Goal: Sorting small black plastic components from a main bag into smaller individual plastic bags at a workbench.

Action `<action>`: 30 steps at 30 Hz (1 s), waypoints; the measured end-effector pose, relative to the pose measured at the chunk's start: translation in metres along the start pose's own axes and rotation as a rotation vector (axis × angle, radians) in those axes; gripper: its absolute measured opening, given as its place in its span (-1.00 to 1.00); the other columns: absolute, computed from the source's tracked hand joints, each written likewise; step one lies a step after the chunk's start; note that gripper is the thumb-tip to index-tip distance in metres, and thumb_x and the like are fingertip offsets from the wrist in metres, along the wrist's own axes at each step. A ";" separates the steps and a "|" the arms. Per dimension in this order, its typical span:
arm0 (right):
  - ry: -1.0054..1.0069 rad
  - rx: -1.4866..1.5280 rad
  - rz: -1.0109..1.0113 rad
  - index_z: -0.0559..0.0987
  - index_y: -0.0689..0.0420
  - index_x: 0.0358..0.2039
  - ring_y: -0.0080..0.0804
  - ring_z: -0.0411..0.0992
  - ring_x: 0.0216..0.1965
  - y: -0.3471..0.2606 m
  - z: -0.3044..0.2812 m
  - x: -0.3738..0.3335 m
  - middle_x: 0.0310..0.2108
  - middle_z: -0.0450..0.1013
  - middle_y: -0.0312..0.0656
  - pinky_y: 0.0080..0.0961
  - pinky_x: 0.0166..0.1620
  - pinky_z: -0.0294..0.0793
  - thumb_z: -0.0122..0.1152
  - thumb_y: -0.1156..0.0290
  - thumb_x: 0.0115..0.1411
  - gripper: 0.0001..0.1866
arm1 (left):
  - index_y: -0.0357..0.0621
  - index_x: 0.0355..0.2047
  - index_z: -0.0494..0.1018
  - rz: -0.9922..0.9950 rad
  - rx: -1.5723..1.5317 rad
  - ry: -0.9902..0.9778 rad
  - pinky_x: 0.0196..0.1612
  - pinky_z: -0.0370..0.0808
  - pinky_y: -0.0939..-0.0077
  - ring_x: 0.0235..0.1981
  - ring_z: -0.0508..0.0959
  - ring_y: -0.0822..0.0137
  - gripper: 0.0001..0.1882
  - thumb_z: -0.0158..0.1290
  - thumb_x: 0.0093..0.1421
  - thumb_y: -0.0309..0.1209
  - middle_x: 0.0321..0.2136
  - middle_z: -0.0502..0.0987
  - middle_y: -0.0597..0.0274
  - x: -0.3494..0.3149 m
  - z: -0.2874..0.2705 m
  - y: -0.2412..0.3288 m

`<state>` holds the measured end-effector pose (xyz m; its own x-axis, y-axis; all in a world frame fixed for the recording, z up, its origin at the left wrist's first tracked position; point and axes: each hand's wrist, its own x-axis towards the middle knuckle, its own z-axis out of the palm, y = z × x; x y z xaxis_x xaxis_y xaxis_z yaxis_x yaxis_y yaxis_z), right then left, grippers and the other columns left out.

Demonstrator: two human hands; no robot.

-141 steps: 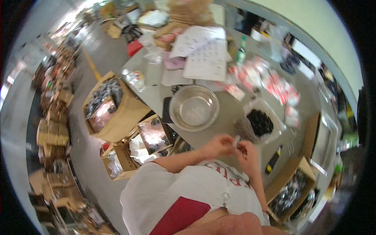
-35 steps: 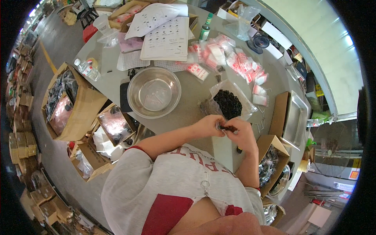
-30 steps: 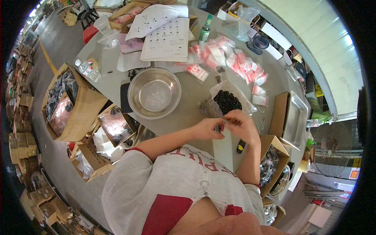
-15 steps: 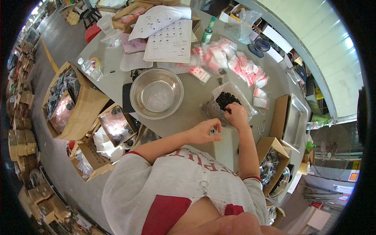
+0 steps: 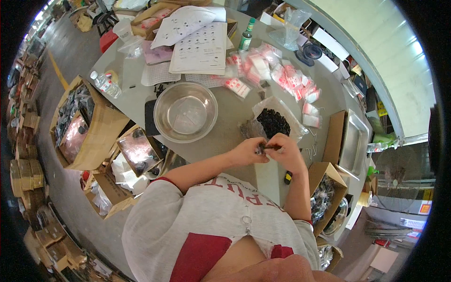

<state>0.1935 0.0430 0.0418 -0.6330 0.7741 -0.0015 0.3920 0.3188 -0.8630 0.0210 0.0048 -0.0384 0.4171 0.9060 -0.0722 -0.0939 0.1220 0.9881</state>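
Note:
Both hands meet in front of me at the near side of the table. My left hand [image 5: 250, 151] is closed around a small greyish piece, possibly clear plastic, mostly hidden by the fingers. My right hand [image 5: 288, 153] pinches something small and dark against it; its exact kind is too small to tell. Just beyond them lies an opened clear plastic bag [image 5: 292, 112] with a heap of small black parts [image 5: 274, 123] in it. To the left stands a round steel bowl [image 5: 162, 113] with what looks like clear plastic at its bottom.
Small red-and-white zip bags [image 5: 237, 87] lie scattered beyond the black parts. Printed sheets [image 5: 199, 49], a green bottle [image 5: 246, 35] and a water bottle [image 5: 106, 84] stand or lie farther back. Hex keys [image 5: 312, 152] are at the right. Cardboard boxes [image 5: 101, 136] flank the table.
My right hand has come out of the heap of black parts and moved toward me to meet my left hand, now with a dark piece in its fingers. A small yellow-and-black object shows beside my right wrist.

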 end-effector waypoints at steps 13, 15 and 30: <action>-0.003 0.063 -0.138 0.58 0.21 -0.38 -0.43 0.37 -0.38 -0.005 0.011 0.012 -0.42 0.35 -0.26 -0.55 -0.32 0.35 0.24 0.60 -0.01 -0.87 | -0.23 -0.10 0.34 0.140 -0.129 -0.073 -0.12 0.37 0.55 -0.21 0.39 0.48 -0.56 0.23 0.02 -0.47 -0.25 0.43 0.30 -0.006 -0.002 0.005; 0.047 0.067 -0.077 0.58 0.21 -0.38 -0.40 0.40 -0.37 0.005 0.005 0.019 -0.40 0.39 -0.22 -0.54 -0.31 0.36 0.23 0.59 0.01 -0.88 | -0.22 -0.17 0.34 0.149 -0.276 -0.031 -0.13 0.36 0.55 -0.22 0.38 0.48 -0.63 0.22 0.04 -0.47 -0.28 0.41 0.31 -0.011 -0.001 0.013; 0.409 -0.363 0.043 0.54 0.21 -0.28 -0.07 0.51 -0.36 0.081 0.006 0.051 -0.38 0.52 -0.02 -0.31 -0.26 0.48 0.25 0.51 -0.05 -0.75 | -0.12 -0.11 0.22 0.109 0.026 0.049 -0.21 0.33 0.58 -0.29 0.31 0.50 -0.55 0.20 0.07 -0.38 -0.34 0.31 0.34 -0.027 -0.018 0.000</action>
<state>0.1889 0.1055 -0.0311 -0.3289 0.9169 0.2259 0.6624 0.3945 -0.6369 -0.0067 -0.0118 -0.0388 0.3605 0.9323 0.0302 -0.1131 0.0116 0.9935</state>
